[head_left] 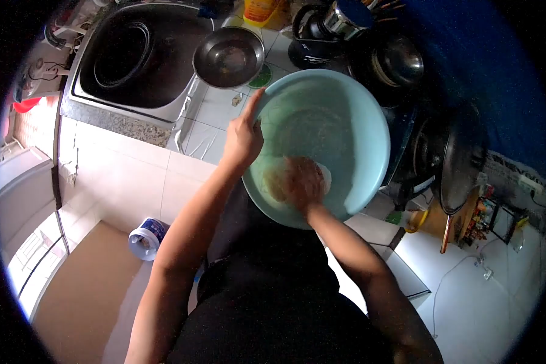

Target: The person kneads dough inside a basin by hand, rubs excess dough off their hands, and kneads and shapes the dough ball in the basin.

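A large pale green-blue basin (377,136) is in front of me, tilted so that I look into it. My left hand (244,141) grips its left rim, with the index finger stretched up along the outside edge. Inside the basin, low down near my body, my right hand (304,183) presses on a pale, cloth-like thing (275,182). Part of that thing shows on both sides of the hand. Blur and shade hide most of the right fingers.
A metal sink (182,67) is at the upper left, with a metal bowl (229,57) beside it. Dark pans and a metal-lidded pot (400,64) stand at the upper right. A frying pan (461,164) is at the right, and a white-and-blue bucket (145,239) is on the floor.
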Tool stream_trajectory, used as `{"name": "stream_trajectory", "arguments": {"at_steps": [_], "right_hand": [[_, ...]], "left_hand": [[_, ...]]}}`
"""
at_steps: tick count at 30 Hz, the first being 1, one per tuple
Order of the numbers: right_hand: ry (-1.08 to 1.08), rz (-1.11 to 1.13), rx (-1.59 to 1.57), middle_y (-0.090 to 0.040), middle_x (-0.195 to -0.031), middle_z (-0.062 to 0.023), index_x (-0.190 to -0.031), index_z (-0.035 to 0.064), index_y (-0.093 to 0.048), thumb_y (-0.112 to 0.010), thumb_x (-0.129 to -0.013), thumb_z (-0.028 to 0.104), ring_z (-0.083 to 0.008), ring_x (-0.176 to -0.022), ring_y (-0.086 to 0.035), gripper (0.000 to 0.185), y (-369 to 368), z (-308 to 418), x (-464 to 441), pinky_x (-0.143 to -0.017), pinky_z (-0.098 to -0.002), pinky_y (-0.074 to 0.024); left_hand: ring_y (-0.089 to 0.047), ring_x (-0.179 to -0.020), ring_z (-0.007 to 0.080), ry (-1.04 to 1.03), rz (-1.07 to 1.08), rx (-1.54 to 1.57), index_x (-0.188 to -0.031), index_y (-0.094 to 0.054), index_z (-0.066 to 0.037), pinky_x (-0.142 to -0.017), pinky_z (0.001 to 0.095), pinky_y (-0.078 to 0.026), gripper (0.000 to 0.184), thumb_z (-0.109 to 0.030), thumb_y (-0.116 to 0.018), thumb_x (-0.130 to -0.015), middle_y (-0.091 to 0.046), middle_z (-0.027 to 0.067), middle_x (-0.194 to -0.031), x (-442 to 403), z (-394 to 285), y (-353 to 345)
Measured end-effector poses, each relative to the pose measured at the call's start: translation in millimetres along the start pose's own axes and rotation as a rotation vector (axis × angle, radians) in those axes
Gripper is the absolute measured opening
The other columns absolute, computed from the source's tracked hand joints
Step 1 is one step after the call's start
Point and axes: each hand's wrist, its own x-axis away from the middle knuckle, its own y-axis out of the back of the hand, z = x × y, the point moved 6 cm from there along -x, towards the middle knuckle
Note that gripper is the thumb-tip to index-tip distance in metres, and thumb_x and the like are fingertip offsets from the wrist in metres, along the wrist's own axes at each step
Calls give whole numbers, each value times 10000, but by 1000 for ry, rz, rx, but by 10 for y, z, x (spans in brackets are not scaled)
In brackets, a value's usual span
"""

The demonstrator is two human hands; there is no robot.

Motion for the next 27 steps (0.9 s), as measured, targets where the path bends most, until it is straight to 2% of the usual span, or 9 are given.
{"name": "stream_trajectory", "arguments": {"at_steps": [3,10,12,14,17,21,23,25,27], "right_hand": [[-246,106,21,-588,-891,-110,-979,94,-573,-424,-812,230,-297,-901,-524,262,-36,124,-362,-800,-424,-408],[-202,418,69,-598,-947,-133,-874,90,-583,-427,-808,250,-294,-895,-551,234,-222,-56,-611,-823,-411,-415],[-264,376,-7,-604,-932,-120,-886,66,-588,-464,-813,251,-274,-885,-560,234,-908,-525,-447,-805,-376,-427],[-856,-192,-933,-604,-918,-119,-945,40,-586,-513,-814,249,-256,-883,-563,258,-644,-815,-317,-795,-339,-427],[-907,-299,-334,-561,-990,-193,-1013,-36,-544,-536,-795,217,-332,-953,-521,334,68,-1320,-331,-818,-393,-412],[-646,-50,2,-531,-1034,-233,-1018,-22,-544,-522,-784,188,-371,-978,-494,316,-516,-1352,-599,-871,-423,-377],[-567,-620,-304,-528,-1045,-233,-1010,-2,-551,-491,-783,145,-369,-991,-483,277,-1053,-1120,-587,-876,-420,-368],[-288,169,-134,-542,-1011,-216,-983,2,-550,-472,-775,115,-370,-974,-483,249,-923,-507,-944,-858,-424,-376],[-328,89,-130,-546,-961,-215,-931,-7,-550,-475,-765,99,-373,-933,-492,211,-865,-687,-909,-824,-428,-385]], "left_hand": [[-551,-833,438,3,1,-33,-1288,-358,-209,-684,471,-438,640,88,-471,-733,-561,277,-890,9,1,-11],[-558,-849,430,-105,-22,-55,-1295,-353,-193,-708,451,-449,639,86,-475,-732,-559,278,-916,-21,-12,-18],[-555,-863,428,-83,-1,-80,-1294,-355,-187,-720,447,-448,633,85,-473,-735,-559,277,-930,-12,-47,-11],[-554,-893,423,-101,-19,-107,-1293,-361,-174,-751,438,-443,615,78,-474,-743,-564,273,-947,-9,-31,-5],[-554,-916,417,-50,-2,-83,-1293,-361,-176,-767,431,-445,615,78,-475,-745,-564,266,-974,-7,26,-28],[-555,-928,411,-111,-14,-95,-1294,-360,-178,-777,425,-446,621,82,-475,-742,-561,264,-997,-8,-4,-43],[-552,-939,408,-100,-9,-88,-1293,-360,-178,-786,425,-446,627,90,-471,-738,-559,260,-1013,-12,6,-51],[-552,-936,409,-94,-8,-85,-1291,-359,-182,-783,430,-445,625,88,-469,-738,-559,261,-1010,-9,13,-48],[-553,-933,410,-91,-8,-74,-1290,-359,-185,-781,435,-444,624,87,-466,-738,-559,262,-1007,-6,-4,-44]]}}
